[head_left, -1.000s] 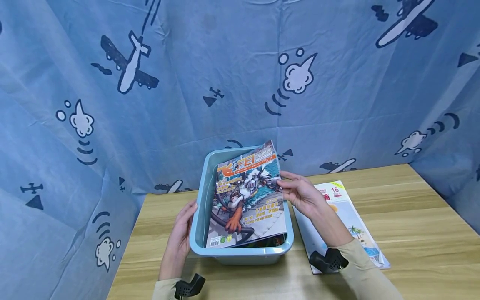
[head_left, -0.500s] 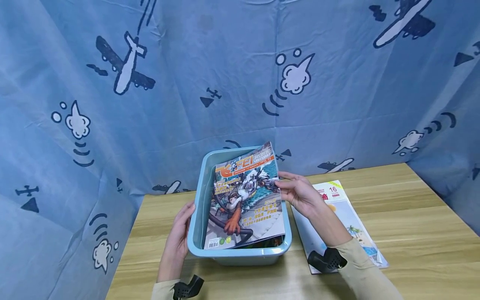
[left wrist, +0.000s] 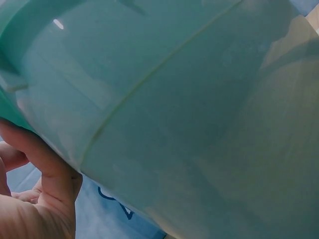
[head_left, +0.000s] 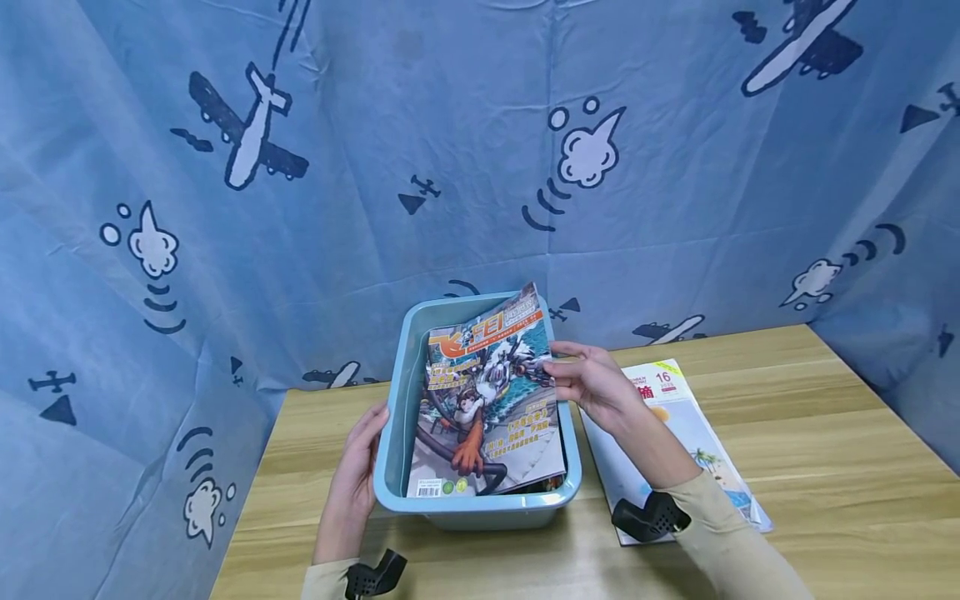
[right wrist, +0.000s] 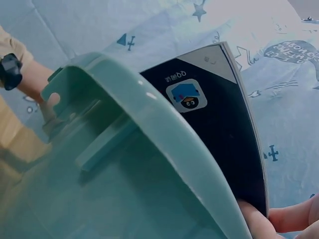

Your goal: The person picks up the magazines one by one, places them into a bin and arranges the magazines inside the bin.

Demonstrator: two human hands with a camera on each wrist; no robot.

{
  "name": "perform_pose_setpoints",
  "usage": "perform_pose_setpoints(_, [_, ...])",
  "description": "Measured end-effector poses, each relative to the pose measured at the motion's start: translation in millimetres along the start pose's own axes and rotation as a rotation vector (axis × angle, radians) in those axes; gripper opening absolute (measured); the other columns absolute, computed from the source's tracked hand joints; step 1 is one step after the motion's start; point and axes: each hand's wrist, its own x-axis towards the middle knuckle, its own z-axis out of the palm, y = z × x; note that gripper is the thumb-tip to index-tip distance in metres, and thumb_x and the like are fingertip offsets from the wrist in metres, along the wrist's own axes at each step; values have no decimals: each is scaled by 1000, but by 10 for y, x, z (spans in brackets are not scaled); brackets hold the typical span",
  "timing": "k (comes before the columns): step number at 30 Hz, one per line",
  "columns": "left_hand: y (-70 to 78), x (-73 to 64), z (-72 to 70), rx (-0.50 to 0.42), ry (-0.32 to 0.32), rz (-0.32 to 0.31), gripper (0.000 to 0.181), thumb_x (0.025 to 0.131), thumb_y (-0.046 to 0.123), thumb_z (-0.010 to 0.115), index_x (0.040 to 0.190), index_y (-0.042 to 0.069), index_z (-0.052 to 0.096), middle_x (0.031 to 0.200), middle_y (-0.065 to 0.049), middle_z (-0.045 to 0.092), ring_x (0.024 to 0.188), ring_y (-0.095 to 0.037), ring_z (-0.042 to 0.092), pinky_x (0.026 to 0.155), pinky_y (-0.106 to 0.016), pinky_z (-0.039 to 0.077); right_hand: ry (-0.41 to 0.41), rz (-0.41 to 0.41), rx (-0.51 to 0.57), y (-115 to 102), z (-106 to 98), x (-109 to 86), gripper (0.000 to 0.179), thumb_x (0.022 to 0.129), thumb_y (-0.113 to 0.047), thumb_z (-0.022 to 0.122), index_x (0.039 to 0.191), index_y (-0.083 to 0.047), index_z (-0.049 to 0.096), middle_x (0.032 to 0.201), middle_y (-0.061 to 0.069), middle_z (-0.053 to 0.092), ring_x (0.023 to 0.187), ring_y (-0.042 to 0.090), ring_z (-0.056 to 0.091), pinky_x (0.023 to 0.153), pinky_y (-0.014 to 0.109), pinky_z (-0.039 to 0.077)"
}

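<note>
A glossy comic-style magazine (head_left: 487, 400) lies tilted in a light blue plastic bin (head_left: 400, 454), its top right corner rising past the far rim. My right hand (head_left: 600, 387) pinches the magazine's right edge between thumb and fingers, just above the bin's right rim. The right wrist view shows the dark back cover (right wrist: 214, 124) standing beyond the bin's rim, with fingertips at its edge. At the bin's left side, my left hand (head_left: 358, 467) holds the rim, its fingers (left wrist: 50, 164) bent against the outer wall in the left wrist view. More printed covers show beneath the magazine.
Another magazine with a beach cover (head_left: 705, 442) lies on the wooden table (head_left: 810, 433) right of the bin, partly under my right forearm. A blue curtain (head_left: 480, 167) printed with aeroplanes hangs behind the table and along both sides.
The magazine has shifted slightly left within the bin, and its lower right corner sits a little lower. My right hand has moved left with it; my left hand stays at the rim.
</note>
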Motion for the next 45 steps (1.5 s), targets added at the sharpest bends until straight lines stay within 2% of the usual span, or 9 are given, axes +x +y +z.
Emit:
perform_pose_setpoints(4, [4, 0, 6, -5, -15, 6, 18, 110, 18, 52, 121, 9, 64, 111, -6, 72, 96, -11, 73, 90, -24, 61, 7, -7, -35, 1, 3, 5, 67, 103, 11, 48, 161, 7, 15, 106, 13, 70, 85, 18, 75, 73, 22, 64])
perform_pose_setpoints(9, [7, 5, 4, -4, -20, 5, 19, 111, 17, 50, 118, 10, 65, 108, -5, 72, 94, -10, 73, 88, -23, 62, -4, -7, -95, -12, 11, 12, 66, 104, 8, 48, 161, 7, 15, 103, 12, 70, 73, 13, 72, 62, 18, 62])
perform_pose_setpoints(12, [6, 0, 2, 10, -3, 2, 18, 111, 18, 50, 119, 10, 64, 110, -5, 72, 95, -10, 72, 89, -24, 62, -20, -8, -134, -19, 14, 11, 65, 105, 8, 47, 160, 8, 15, 104, 12, 70, 72, 13, 73, 65, 20, 64])
perform_pose_setpoints(17, [4, -7, 1, 26, 18, -10, 21, 111, 20, 51, 125, 7, 59, 114, -6, 69, 98, -10, 72, 91, -25, 61, -40, -18, -185, -17, 18, 11, 65, 104, 8, 49, 159, 11, 13, 108, 16, 71, 81, 18, 76, 77, 27, 65])
perform_pose_setpoints(25, [12, -3, -3, 26, 28, -14, 23, 111, 20, 50, 128, 6, 57, 113, -5, 69, 97, -10, 72, 91, -25, 61, -53, -19, -190, -28, 28, 29, 65, 104, 8, 48, 159, 12, 14, 107, 17, 71, 77, 16, 75, 72, 24, 65])
perform_pose_setpoints(32, [10, 2, 10, 29, 31, -21, 25, 111, 21, 51, 129, 5, 56, 112, -4, 70, 97, -10, 72, 91, -24, 61, -55, -25, -200, -39, 31, 50, 63, 104, 10, 47, 159, 12, 15, 105, 15, 71, 82, 17, 76, 77, 27, 65])
perform_pose_setpoints(38, [6, 6, 16, 24, 24, -20, 24, 110, 20, 52, 127, 5, 58, 111, -5, 71, 96, -10, 73, 90, -24, 61, -44, -29, -201, -63, -2, 74, 62, 104, 11, 46, 158, 13, 17, 96, 12, 72, 72, 14, 74, 68, 23, 65])
perform_pose_setpoints(45, [9, -4, 5, 25, 16, -13, 23, 110, 21, 52, 128, 6, 59, 114, -5, 69, 98, -10, 71, 91, -24, 61, -42, -30, -217, -61, 18, 89, 61, 103, 12, 47, 158, 13, 19, 93, 11, 72, 68, 12, 73, 66, 23, 65])
